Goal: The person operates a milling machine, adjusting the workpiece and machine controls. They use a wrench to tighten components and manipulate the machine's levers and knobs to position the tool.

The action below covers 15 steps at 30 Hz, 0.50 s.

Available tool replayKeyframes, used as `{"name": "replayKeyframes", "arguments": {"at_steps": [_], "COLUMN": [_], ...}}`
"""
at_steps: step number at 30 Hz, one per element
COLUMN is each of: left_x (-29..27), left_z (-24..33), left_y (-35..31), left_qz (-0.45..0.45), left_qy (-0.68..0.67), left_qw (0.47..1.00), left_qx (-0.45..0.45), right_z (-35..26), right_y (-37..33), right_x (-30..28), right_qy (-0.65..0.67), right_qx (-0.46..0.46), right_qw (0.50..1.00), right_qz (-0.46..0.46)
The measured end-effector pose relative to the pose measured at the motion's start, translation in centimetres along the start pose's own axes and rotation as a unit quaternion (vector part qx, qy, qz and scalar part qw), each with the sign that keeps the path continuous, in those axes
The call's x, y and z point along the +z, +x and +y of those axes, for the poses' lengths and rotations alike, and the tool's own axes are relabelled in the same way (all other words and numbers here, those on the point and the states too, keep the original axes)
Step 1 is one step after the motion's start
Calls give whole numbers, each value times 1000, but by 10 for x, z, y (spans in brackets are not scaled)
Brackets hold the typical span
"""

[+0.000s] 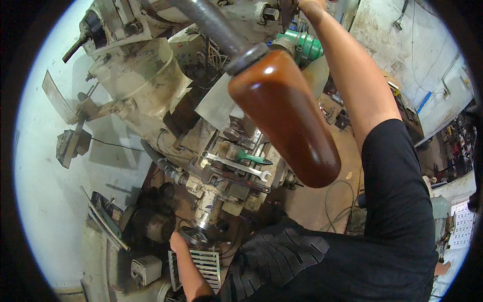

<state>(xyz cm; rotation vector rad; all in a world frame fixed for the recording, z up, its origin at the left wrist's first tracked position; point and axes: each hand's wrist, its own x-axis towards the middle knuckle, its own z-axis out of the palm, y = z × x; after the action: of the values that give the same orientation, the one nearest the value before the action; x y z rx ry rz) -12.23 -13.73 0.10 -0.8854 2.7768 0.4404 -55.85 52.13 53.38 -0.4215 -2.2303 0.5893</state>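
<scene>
Down past the bed's near edge, the left hand (177, 242) is at the rim of a dark handwheel (192, 233) on the machine (143, 75). Its fingers seem to bend toward the rim, but how tightly they hold, if at all, I cannot tell. The right hand (310, 7) is raised on an outstretched arm, beside a dark part high on the machine; the top of the view cuts it off, so whether its fingers are wide, narrow or gripping something cannot be told.

Between the two, close to the camera, hangs a big brown handle (286, 121) on a metal rod (214, 25), slanting down to the right and hiding part of the bed (232, 207).

Toward the bed's near edge lies a wrench (236, 165), set crosswise, with its open end to the right side. Just beyond it is a green brush (254, 159); just nearer, roughly alongside the wrench, a reddish-handled tool (241, 180). A grey plate (217, 103) stands at the bed's far end, and a green motor (307, 46) sits beyond the brown handle.

Beside the left forearm is a slatted grate (207, 266); a cable (329, 204) curls over the floor (307, 207) on the right.
</scene>
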Motion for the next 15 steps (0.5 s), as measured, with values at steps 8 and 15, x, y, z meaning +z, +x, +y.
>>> {"name": "replayKeyframes", "arguments": {"at_steps": [8,15], "left_x": [91,-6], "left_z": [-23,-5], "left_y": [-58,0], "left_qz": [-130,-146], "left_qy": [86,102], "left_qw": [943,984], "left_qx": [294,18], "right_z": [-3,-3], "right_y": [2,-2], "right_x": [1,5], "right_qy": [-17,-37], "right_qx": [-4,-17], "right_qw": [1000,999], "right_qz": [-1,9]}}
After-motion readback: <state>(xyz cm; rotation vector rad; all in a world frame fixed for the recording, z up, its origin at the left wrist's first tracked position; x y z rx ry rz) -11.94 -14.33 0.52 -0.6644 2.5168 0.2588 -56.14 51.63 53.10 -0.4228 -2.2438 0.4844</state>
